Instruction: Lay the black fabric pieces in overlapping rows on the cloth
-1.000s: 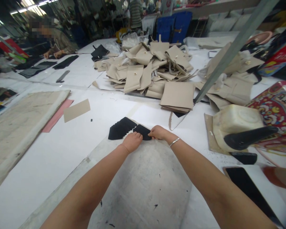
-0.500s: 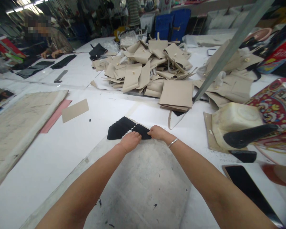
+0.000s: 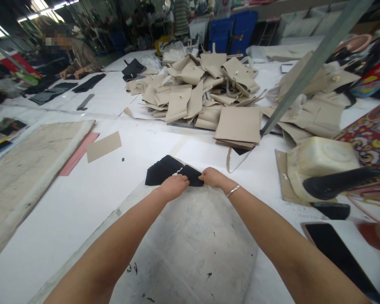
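Observation:
A small black piece [image 3: 191,175] lies at the far end of the stained grey board [image 3: 193,236]. My left hand [image 3: 176,186] has its fingers closed on the piece's near left edge. At the right end of the same piece, my right hand [image 3: 210,176], with a silver bracelet at the wrist, pinches the corner. Just left of it rests a fanned row of black pieces [image 3: 162,169] with stepped edges, partly on the board and partly on the white table [image 3: 139,139].
Beige flaps lie in a large heap [image 3: 180,97] beyond, with a beige stack [image 3: 237,124] before it. A metal pole [image 3: 316,67] slants at right, near a cream container [image 3: 319,162] and a phone [image 3: 338,257]. Far left, a person [image 3: 82,57] leans over dark pieces.
The whole view has shifted slightly, so things appear a little further right. Both hands keep nearly the same place on the black piece.

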Demonstrator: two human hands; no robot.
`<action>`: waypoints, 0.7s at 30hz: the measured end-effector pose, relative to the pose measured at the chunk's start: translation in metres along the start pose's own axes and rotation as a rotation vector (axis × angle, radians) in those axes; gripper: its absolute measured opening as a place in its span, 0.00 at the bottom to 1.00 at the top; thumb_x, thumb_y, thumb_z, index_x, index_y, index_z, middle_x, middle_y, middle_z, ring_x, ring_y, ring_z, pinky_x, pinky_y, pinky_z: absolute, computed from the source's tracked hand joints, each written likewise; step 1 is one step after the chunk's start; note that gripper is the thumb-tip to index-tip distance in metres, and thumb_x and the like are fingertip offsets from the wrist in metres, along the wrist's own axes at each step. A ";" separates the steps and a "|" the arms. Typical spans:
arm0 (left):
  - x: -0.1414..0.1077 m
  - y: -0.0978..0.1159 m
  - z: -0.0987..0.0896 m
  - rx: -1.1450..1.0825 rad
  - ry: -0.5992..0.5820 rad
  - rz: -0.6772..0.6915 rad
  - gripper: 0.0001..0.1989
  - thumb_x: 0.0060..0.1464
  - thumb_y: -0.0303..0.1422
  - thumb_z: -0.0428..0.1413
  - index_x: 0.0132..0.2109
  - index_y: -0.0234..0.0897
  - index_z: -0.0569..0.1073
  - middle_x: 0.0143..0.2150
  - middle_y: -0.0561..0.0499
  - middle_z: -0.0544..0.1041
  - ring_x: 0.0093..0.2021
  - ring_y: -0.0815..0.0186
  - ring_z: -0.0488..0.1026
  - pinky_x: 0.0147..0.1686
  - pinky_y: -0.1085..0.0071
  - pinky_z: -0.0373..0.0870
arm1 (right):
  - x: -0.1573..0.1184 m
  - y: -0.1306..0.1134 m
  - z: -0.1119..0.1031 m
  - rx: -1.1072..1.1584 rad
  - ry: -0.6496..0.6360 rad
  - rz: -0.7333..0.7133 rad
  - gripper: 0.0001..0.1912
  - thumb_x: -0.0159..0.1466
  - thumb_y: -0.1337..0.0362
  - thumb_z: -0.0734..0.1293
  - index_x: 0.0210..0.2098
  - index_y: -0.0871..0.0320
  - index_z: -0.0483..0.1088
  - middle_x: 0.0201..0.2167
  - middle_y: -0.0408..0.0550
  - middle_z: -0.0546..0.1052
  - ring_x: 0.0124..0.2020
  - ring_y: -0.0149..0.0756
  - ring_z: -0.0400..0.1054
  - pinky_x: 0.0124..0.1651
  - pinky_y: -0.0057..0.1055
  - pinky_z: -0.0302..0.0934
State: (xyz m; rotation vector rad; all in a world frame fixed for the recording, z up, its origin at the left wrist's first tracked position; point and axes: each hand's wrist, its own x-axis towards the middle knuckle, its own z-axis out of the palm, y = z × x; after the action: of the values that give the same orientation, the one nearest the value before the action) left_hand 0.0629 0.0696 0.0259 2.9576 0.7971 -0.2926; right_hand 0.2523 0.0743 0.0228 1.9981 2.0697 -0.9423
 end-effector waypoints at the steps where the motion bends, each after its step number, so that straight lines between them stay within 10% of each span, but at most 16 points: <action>1: 0.000 0.002 -0.001 0.015 -0.003 -0.001 0.10 0.56 0.25 0.45 0.40 0.32 0.71 0.36 0.46 0.70 0.38 0.64 0.67 0.38 0.69 0.63 | 0.000 0.000 0.001 0.002 0.001 -0.001 0.14 0.59 0.61 0.61 0.31 0.65 0.75 0.31 0.55 0.77 0.30 0.34 0.69 0.28 0.24 0.54; 21: -0.008 0.010 0.005 0.069 0.005 -0.020 0.13 0.56 0.25 0.43 0.43 0.30 0.69 0.40 0.44 0.70 0.40 0.62 0.66 0.38 0.67 0.63 | 0.001 -0.004 0.009 -0.064 0.071 0.085 0.17 0.57 0.58 0.62 0.38 0.63 0.73 0.38 0.57 0.76 0.38 0.39 0.70 0.35 0.27 0.58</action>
State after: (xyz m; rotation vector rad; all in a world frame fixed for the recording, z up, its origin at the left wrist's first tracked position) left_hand 0.0600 0.0568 0.0223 3.0172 0.8342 -0.3198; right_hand 0.2458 0.0709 0.0162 2.0968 2.0049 -0.7909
